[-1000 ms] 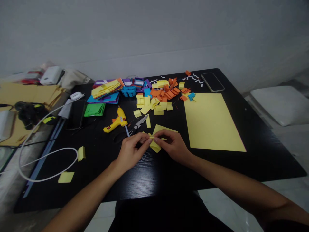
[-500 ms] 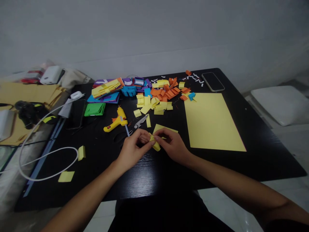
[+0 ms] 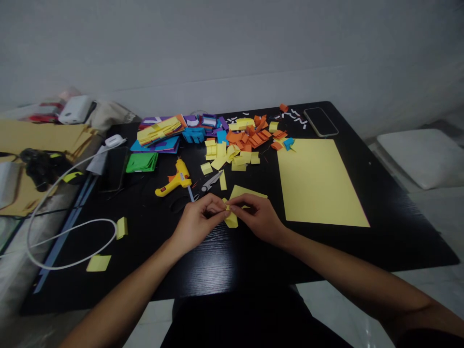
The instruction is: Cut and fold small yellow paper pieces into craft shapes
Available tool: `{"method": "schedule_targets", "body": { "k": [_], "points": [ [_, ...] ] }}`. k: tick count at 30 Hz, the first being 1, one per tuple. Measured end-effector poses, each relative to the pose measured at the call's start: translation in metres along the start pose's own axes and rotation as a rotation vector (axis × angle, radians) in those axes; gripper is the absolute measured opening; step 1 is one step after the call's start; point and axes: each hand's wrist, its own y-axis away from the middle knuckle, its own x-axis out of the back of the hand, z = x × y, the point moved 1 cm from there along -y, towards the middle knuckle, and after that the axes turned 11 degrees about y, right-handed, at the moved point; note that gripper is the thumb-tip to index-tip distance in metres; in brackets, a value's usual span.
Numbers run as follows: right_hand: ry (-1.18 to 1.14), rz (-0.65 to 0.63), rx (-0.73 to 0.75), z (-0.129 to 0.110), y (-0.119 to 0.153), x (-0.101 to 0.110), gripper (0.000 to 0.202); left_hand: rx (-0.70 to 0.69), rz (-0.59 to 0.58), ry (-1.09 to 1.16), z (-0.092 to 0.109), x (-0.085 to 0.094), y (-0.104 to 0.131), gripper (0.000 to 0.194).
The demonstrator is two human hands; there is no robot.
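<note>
Near the middle of the black table [image 3: 261, 256], my left hand [image 3: 201, 217] pinches the left side of a small folded yellow paper piece [image 3: 232, 220]. My right hand [image 3: 258, 217] grips the same piece from the right, its fingertips close to those of the left. A flat yellow sheet [image 3: 241, 192] lies just behind my right hand and is partly covered by it. Scissors [image 3: 212, 181] rest behind my left hand, beside a narrow yellow strip [image 3: 223, 181]. The yellow glue gun [image 3: 176, 179] lies to the left of the scissors.
Yellow paper pieces [image 3: 219, 155] and orange ones [image 3: 253, 137] are heaped at the back. A large yellow sheet [image 3: 319, 183] lies at the right, a phone [image 3: 321, 122] behind it. Green paper [image 3: 142, 162] and a looped white cable [image 3: 68, 265] are on the left.
The folded yellow piece has turned slightly and shifted a little left between my fingertips. Both hands have otherwise stayed almost where they were.
</note>
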Motion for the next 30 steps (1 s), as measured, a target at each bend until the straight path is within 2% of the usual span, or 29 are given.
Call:
{"method": "schedule_targets", "body": {
  "k": [9,17,24,30],
  "points": [
    [-0.003,-0.004,-0.02,0.0004,0.0,0.0003,0.012,-0.062,-0.001,-0.09,-0.0004,0.001,0.0022,0.011],
    [-0.038,0.003,-0.053,0.0002,-0.001,0.0008,0.013,-0.198,0.055,-0.18,0.0016,-0.0011,0.0063,0.01],
    [-0.034,-0.007,-0.059,0.0002,-0.001,0.0007,0.012,-0.202,0.036,-0.238,0.0035,0.0,0.0062,0.009],
    [-0.075,-0.03,-0.062,-0.003,-0.0029,0.0037,0.013,-0.168,0.05,-0.132,0.0045,-0.0013,0.004,0.01]
  ]
}}
